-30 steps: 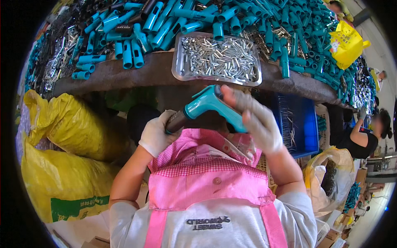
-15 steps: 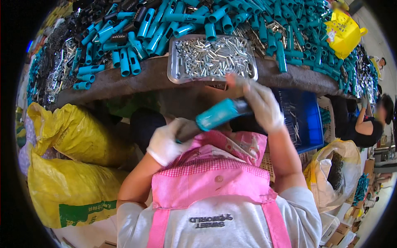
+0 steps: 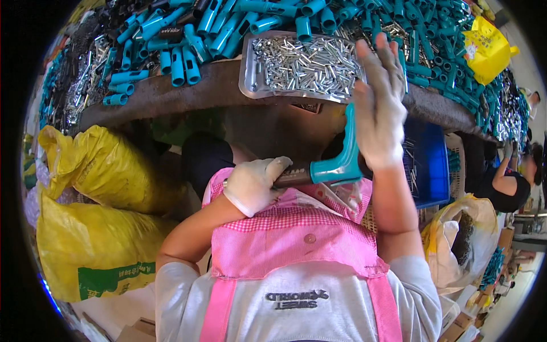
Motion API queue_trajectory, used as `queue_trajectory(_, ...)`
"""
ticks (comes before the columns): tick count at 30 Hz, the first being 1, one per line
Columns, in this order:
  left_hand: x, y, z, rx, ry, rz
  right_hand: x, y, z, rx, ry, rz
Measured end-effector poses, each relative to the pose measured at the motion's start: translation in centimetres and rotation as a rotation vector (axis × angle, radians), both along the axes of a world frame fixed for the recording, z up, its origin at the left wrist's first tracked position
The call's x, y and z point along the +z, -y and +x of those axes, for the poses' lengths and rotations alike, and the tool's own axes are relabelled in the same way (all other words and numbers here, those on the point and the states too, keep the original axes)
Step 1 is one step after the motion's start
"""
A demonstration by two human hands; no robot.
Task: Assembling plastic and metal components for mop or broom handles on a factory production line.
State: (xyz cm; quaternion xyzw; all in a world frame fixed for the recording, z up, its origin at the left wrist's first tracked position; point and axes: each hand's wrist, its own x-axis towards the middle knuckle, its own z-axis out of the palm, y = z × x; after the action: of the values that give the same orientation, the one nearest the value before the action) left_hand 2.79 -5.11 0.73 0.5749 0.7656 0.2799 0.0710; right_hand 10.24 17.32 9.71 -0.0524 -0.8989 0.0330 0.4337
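Crowded workshop space surrounds a table (image 3: pixel 188 94), its brown edge curving across the view beyond the person's lap. Nearest is a grey shirt (image 3: pixel 342 302) under a pink apron (image 3: pixel 250 251) with a checked band. Over the apron's far part, the left hand (image 3: pixel 254 187), in a white glove, wraps the dark grip of a tool (image 3: pixel 330 170), fingers curled closed round it. The tool lies sideways between the two hands; its teal head sits to the right and bends up toward the table. Just beside that head, the right hand (image 3: pixel 380 114), gloved too, is spread flat, fingers long and nearly straight, gripping nothing; whether its heel touches the head, I cannot tell.

At left slump two yellow sacks (image 3: pixel 91 239); at right, a white bag (image 3: pixel 478 231) stands with its mouth open, and past it a blue crate (image 3: pixel 433 165) holds thin metal rods (image 3: pixel 411 179). On the table's near edge, a tray (image 3: pixel 246 71) bears silver pins (image 3: pixel 313 65), its right end partly behind the fingers. Teal tubes (image 3: pixel 177 67) heap up behind and beside it. Farther right are a yellow bag (image 3: pixel 487 54) and another person (image 3: pixel 507 183).
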Motion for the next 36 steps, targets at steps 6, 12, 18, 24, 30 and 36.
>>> queue_trajectory(6,0.6,1.0,-3.6,0.03,-0.25,0.004,-3.6,0.7,2.5,0.688,0.37,0.131)
queue_trajectory(12,5.5,-2.6,-8.6,-0.115,-1.092,0.519,-10.3,4.1,2.5,0.907,0.698,-2.837)
queue_trajectory(18,6.7,-5.1,-4.9,0.113,0.965,1.189,-7.1,2.8,1.4,0.684,0.146,-0.981)
queue_trajectory(24,4.9,-8.5,-6.5,0.3,1.657,1.109,-7.1,3.6,1.4,0.732,0.474,-1.594)
queue_trajectory(30,3.8,-8.8,-7.5,0.294,1.693,1.205,-4.5,-13.0,-3.2,0.248,0.147,-0.529)
queue_trajectory(36,1.4,-7.9,-6.0,0.144,1.637,0.864,-5.7,-34.2,-6.5,-0.413,0.352,0.3)
